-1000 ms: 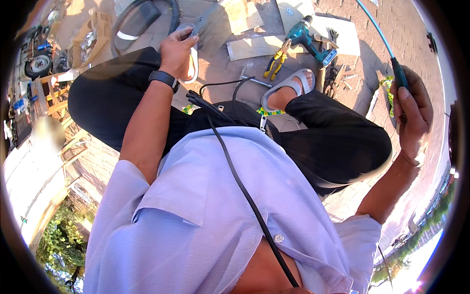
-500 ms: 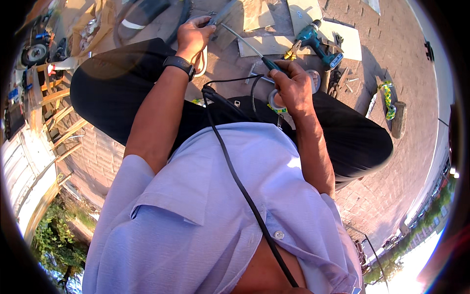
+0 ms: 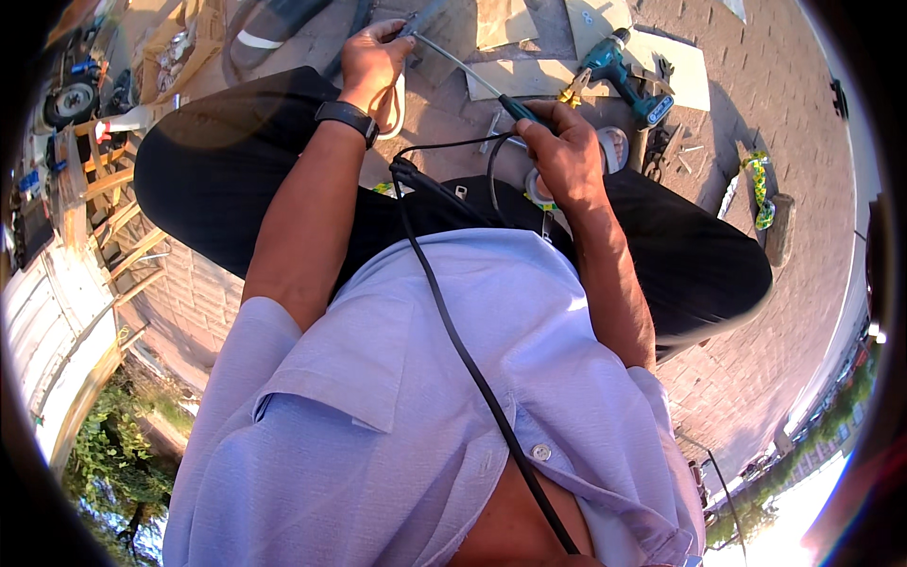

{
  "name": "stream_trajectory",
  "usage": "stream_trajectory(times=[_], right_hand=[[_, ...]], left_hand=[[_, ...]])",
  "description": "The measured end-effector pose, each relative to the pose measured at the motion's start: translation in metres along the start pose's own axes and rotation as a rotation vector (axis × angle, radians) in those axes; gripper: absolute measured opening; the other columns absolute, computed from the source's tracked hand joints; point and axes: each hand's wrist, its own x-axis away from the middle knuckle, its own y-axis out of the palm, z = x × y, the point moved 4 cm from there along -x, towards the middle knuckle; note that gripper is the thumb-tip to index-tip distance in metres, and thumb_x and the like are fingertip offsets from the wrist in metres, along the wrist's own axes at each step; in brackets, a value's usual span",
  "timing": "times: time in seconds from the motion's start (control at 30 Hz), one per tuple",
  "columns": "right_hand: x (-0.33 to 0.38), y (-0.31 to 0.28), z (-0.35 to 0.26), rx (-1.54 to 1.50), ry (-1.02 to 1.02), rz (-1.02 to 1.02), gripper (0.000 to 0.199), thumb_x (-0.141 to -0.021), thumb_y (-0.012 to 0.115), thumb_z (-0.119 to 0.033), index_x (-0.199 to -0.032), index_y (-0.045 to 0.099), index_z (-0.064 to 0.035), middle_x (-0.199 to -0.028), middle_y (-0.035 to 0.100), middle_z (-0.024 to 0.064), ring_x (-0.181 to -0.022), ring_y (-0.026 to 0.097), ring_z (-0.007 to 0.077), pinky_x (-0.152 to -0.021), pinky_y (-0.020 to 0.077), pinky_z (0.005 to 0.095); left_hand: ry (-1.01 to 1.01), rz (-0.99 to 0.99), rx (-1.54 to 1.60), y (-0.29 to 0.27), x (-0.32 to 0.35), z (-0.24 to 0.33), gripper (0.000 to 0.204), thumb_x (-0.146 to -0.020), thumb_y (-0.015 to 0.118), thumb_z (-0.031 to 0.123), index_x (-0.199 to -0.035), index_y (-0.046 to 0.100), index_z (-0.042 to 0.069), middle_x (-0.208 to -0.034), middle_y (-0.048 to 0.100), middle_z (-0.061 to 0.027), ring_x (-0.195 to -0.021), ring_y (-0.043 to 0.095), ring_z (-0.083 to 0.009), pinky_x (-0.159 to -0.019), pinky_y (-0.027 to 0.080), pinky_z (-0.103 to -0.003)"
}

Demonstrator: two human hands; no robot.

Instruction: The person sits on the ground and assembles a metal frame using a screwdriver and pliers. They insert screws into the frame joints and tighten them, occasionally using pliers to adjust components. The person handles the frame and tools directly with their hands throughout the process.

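Screwdriver point(image 3: 511, 105) slants from right hand point(image 3: 568, 161), fingers wrapped around its handle, tip near left hand point(image 3: 369, 68), whose fingers pinch a grey strip point(image 3: 429, 13).

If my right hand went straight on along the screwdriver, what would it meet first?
Likely the grey strip in your left hand, right by the tip of the screwdriver, though depth there is unclear.
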Motion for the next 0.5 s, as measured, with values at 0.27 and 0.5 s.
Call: stream_trajectory(times=[0.27,0.5], right_hand=[[-0.005,0.003,0.009,0.045,-0.069,0.02,0.032,-0.087,0.07,-0.016,-0.113,0.072,0.0018,-0.104,0.074,0.0171,-0.096,0.07,0.0252,-0.089,0.0526,0.0352],[-0.002,0.009,0.015,0.059,-0.262,0.146,0.029,-0.086,0.071,-0.011,-0.114,0.073,-0.0022,-0.105,0.074,0.0154,-0.1,0.071,0.0269,-0.09,0.0538,0.036]], left_hand=[[0.001,0.021,0.087,-0.002,-0.003,-0.003,0.037,-0.084,0.078,-0.001,-0.119,0.071,-0.008,-0.105,0.074,-0.0112,-0.092,0.07,-0.0169,-0.084,0.057,-0.029],[-0.059,-0.008,0.175,-0.003,-0.007,-0.004,0.035,-0.085,0.078,-0.005,-0.119,0.07,-0.008,-0.103,0.074,-0.0117,-0.086,0.07,-0.017,-0.077,0.058,-0.028]])
